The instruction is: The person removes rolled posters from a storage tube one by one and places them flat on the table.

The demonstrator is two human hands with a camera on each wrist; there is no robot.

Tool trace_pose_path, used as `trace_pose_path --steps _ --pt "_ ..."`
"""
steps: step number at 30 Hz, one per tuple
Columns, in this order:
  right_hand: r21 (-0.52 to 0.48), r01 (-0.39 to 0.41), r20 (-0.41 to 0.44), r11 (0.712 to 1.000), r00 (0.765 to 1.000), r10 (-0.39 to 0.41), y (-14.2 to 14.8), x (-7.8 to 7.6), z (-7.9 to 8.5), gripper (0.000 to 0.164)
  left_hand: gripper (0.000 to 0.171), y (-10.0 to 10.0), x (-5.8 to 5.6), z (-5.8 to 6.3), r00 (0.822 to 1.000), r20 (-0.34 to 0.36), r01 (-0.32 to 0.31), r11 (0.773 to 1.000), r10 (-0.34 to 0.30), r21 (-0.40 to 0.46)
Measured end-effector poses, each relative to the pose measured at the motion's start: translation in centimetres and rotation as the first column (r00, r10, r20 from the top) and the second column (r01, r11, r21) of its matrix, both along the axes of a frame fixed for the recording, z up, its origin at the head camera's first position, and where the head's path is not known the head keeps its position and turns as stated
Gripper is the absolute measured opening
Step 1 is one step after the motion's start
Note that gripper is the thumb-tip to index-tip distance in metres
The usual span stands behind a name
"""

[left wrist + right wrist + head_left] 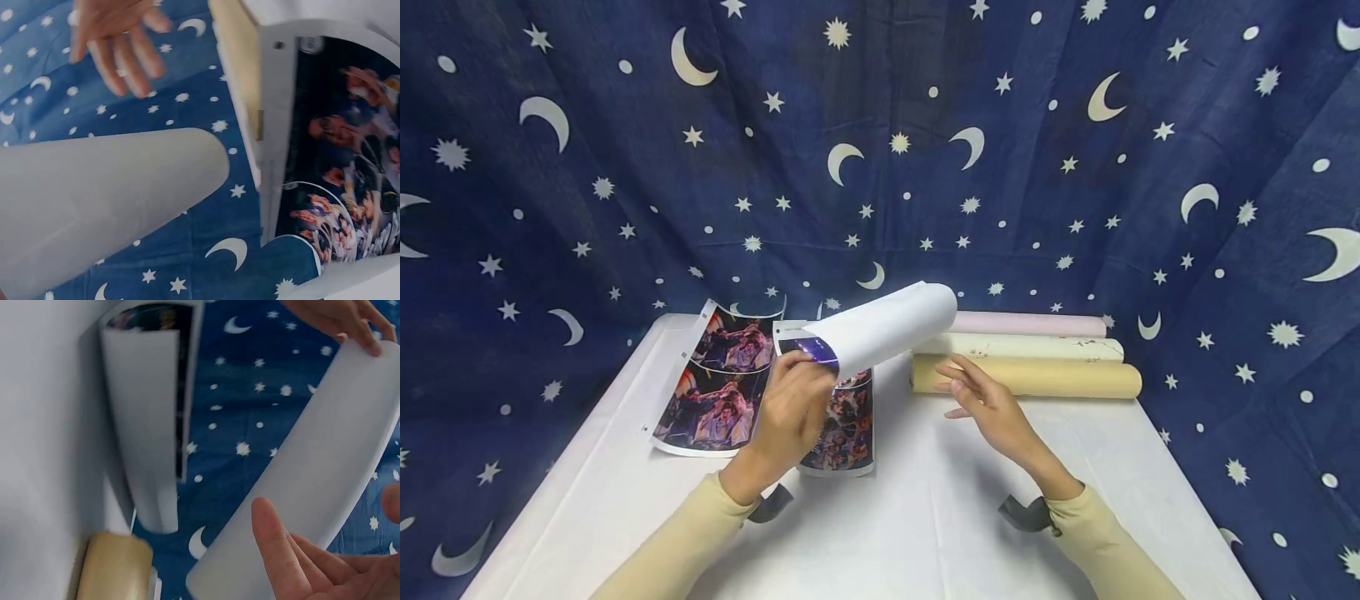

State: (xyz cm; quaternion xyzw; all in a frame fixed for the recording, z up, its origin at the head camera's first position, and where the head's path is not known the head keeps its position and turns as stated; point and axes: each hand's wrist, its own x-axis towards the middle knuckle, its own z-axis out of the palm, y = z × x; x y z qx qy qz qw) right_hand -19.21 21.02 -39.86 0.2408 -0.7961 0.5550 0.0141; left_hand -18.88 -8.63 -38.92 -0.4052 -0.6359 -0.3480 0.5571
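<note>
My left hand [793,404] pinches the near left edge of a curled poster [891,325], white on its outer side with a strip of dark print by the fingers. The poster is raised above the table and slants up to the right; in the right wrist view the poster [306,469] is a long white curl running down from the left hand [337,319]. Apart from it, my right hand [996,412] hovers with fingers spread and holds nothing. Under and beside the left hand lie two printed posters, one at left [722,400] and one nearer the middle [842,433], with curling edges.
Three rolls lie along the back right of the white table [925,517]: a pink roll [1030,323], a cream roll [1037,346] with a branch pattern, and a yellow roll [1037,377] in front. A blue curtain [887,167] with moons and stars hangs behind.
</note>
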Motion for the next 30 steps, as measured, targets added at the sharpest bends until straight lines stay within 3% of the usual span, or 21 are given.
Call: trace_pose_path --steps 2,5,9,13,17,22,30 --pt "-0.073 -0.023 0.071 0.997 0.997 0.028 -0.2 -0.2 0.2 0.055 0.022 0.4 0.0 -0.3 0.997 -0.075 -0.032 0.995 0.025 -0.094" --pt "-0.148 -0.025 0.148 0.989 0.988 0.047 -0.4 -0.8 0.3 0.058 0.022 0.9 0.2 -1.0 0.987 -0.152 -0.089 0.969 0.055 -0.23" --pt "-0.205 0.033 0.282 0.978 0.959 0.027 -0.6 -1.6 0.2 0.062 0.02 1.7 0.3 -2.0 0.968 -0.243 -0.161 0.907 0.067 -0.389" --pt "-0.279 0.089 0.393 0.956 0.919 0.029 -0.7 -1.9 0.4 0.065 0.017 2.5 0.4 -2.9 0.951 -0.305 -0.201 0.848 0.05 -0.49" --pt "-0.311 0.099 0.425 0.945 0.904 0.045 -0.9 -1.8 0.8 0.069 0.018 3.1 0.8 -3.4 0.936 -0.351 -0.223 0.807 0.021 -0.546" --pt "-0.271 0.12 0.444 0.955 0.896 0.013 -1.3 -1.6 1.0 0.08 0.021 3.9 1.4 -3.3 0.921 -0.388 -0.241 0.772 -0.008 -0.588" --pt "-0.215 0.242 0.483 0.946 0.868 -0.113 -1.9 -1.7 1.1 0.099 0.028 4.8 2.1 -3.4 0.902 -0.432 -0.276 0.754 -0.012 -0.596"
